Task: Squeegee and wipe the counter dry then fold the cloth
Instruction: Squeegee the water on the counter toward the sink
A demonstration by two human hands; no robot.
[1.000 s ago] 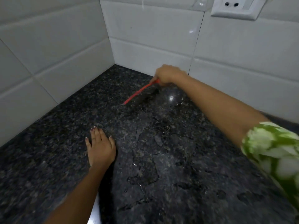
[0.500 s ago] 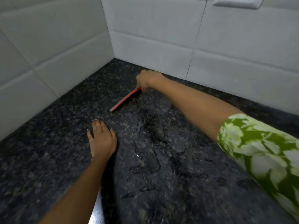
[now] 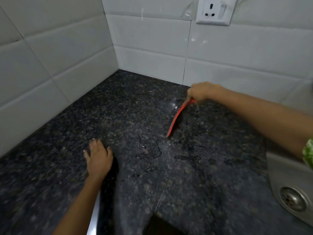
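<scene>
A red squeegee (image 3: 176, 117) stands with its blade edge on the dark speckled granite counter (image 3: 71, 136), near the back wall. My right hand (image 3: 201, 92) grips its top end, fingers curled round it. Thin streaks and small puddles of water (image 3: 147, 156) lie on the stone in front of the blade. My left hand (image 3: 98, 156) rests flat on the counter with fingers spread, well left of the squeegee. No cloth is in view.
White tiled walls meet in a corner behind the counter. A white wall socket (image 3: 214, 11) sits high on the back wall. A steel sink (image 3: 279, 175) with its drain (image 3: 293, 199) lies at the right. The counter's front edge (image 3: 94, 216) runs beside my left forearm.
My right hand has carried the squeegee rightward along the back of the counter and turned its blade to run front to back. The left hand stays flat in place.
</scene>
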